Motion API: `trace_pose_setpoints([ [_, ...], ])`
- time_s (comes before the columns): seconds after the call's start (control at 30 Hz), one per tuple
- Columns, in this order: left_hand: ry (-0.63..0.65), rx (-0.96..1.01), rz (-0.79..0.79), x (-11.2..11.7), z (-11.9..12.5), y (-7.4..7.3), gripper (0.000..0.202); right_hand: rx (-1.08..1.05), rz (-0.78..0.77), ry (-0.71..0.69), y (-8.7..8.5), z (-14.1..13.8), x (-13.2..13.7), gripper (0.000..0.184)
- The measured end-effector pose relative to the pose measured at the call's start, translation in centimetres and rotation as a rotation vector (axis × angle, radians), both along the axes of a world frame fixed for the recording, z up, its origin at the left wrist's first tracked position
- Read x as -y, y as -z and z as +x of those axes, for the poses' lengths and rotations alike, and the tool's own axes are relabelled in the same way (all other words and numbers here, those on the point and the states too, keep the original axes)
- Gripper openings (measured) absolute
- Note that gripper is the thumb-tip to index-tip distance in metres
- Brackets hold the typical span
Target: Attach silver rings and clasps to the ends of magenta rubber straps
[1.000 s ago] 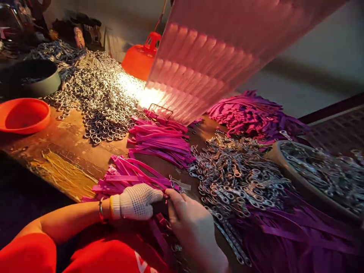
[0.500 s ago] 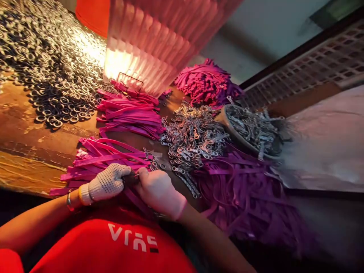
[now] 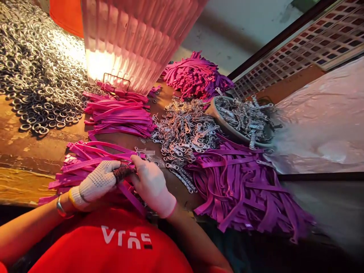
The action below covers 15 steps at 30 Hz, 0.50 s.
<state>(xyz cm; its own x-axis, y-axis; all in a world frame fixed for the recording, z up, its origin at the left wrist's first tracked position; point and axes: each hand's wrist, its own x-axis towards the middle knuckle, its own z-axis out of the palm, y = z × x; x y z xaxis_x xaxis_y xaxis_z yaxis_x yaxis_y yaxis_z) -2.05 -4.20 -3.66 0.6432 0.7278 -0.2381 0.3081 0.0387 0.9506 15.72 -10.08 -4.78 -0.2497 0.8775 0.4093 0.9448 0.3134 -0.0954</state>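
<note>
My left hand (image 3: 95,184), in a white dotted knit glove, pinches a pink strap (image 3: 133,199) at the table's near edge. My right hand (image 3: 152,185), in a thin pale glove, is closed on the same strap right beside it, fingertips meeting the left thumb. Under both hands lies a bundle of pink straps (image 3: 88,159). A heap of metal clasps (image 3: 184,131) lies just right of my hands, and loose purple straps (image 3: 244,185) spill beyond it.
A second pink strap bundle (image 3: 119,117) lies farther back, below a lit pink lampshade (image 3: 133,41). A large spread of metal rings (image 3: 36,87) covers the left. A bowl of clasps (image 3: 244,119), another strap heap (image 3: 196,74) and a plastic sheet (image 3: 324,125) are at right.
The view has swung right and down, so the table shifted left in the frame. Both hands stay pinched together on the strap at the near edge.
</note>
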Motion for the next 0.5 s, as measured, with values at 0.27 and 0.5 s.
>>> trace_pose_setpoints([
  [0.27, -0.034, -0.002, 0.199, 1.8, 0.6, 1.6, 0.026, -0.007, -0.41, 0.026, -0.8, 0.7, 0.0, 0.027],
  [0.5, -0.022, -0.033, 0.257, 2.2, 0.6, 2.7, 0.024, 0.209, -0.323, -0.128, -0.2, 1.1, 0.2, 0.02],
])
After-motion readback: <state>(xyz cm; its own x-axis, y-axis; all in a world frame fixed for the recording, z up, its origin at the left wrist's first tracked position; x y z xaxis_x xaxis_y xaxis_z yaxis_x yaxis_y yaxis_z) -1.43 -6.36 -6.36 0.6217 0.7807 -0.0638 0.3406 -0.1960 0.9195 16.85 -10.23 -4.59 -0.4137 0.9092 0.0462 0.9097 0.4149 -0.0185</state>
